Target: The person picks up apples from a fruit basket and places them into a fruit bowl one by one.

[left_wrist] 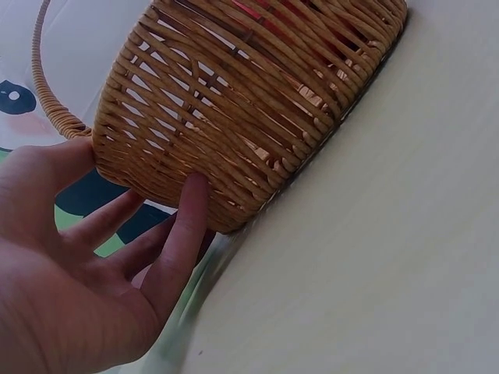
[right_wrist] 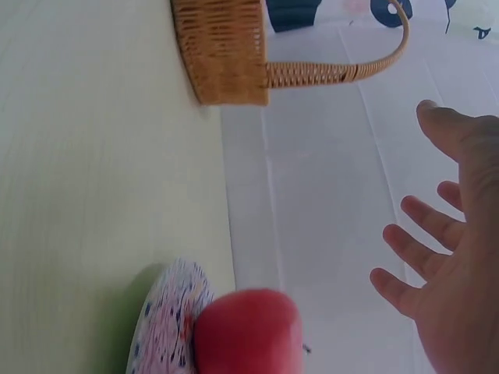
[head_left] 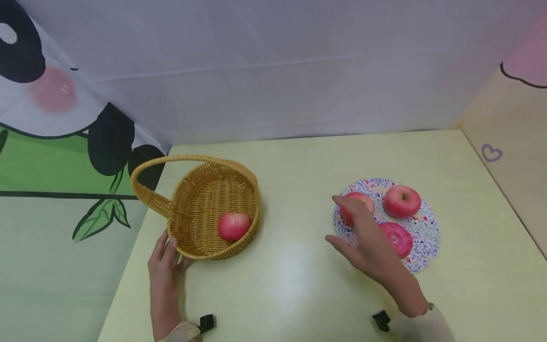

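My left hand [head_left: 164, 263] touches the near left side of a wicker basket [head_left: 188, 223], fingertips against its woven wall [left_wrist: 218, 101] and the thumb up by the rim. Inside the basket, towards its right side, lies one red apple [head_left: 234, 226]. Over the left part of a patterned plate [head_left: 427, 232], my right hand [head_left: 373, 244] hovers with its fingers spread and nothing in its grasp. The plate bears three apples: a back right one [head_left: 402, 201], a front one [head_left: 398, 239] and a left one [head_left: 359, 204], partly hidden behind that hand.
The basket's tall arched handle [head_left: 192, 158] rises at its back and left. Both things stand on a pale yellow table [head_left: 295, 199], with a grey-white cloth [head_left: 278, 90] hanging behind it. A cartoon-printed cloth [head_left: 42, 166] is at the left and a beige panel [head_left: 513, 123] at the right.
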The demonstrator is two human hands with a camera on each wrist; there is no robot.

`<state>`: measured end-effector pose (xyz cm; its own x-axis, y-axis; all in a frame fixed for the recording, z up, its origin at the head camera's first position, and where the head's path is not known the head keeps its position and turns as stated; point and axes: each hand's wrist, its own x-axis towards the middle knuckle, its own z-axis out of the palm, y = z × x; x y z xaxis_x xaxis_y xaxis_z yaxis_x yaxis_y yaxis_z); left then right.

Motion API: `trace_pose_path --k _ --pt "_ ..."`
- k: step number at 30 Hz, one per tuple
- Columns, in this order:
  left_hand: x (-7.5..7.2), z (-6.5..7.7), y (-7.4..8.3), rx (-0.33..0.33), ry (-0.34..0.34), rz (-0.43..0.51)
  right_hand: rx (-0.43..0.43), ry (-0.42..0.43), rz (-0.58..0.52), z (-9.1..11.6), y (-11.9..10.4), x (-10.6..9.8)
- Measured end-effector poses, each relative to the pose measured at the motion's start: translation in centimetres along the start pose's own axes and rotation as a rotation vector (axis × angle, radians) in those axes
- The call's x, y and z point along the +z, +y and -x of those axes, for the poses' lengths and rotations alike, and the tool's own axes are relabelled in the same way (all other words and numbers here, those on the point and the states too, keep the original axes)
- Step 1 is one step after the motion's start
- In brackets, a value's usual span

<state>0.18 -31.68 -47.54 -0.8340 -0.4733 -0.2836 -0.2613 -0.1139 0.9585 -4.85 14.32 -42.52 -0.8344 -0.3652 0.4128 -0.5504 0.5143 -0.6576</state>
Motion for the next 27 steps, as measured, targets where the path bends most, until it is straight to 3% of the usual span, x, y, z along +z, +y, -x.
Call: trace_pose_path --k 11,18,27 --pt "-0.3 -0.2 -0.1 -0.011 -0.002 0.044 0.128 -0.111 0.031 -2.4 -2.1 3.0" --pt "-0.5 -0.2 0.2 0.019 -0.005 0.053 0.011 -0.095 0.076 -3.8 -3.2 5.5" --pt "-0.3 -0.2 -0.2 -0.005 -0.018 0.062 -0.107 -0.136 0.133 -4.9 -4.8 8.1"
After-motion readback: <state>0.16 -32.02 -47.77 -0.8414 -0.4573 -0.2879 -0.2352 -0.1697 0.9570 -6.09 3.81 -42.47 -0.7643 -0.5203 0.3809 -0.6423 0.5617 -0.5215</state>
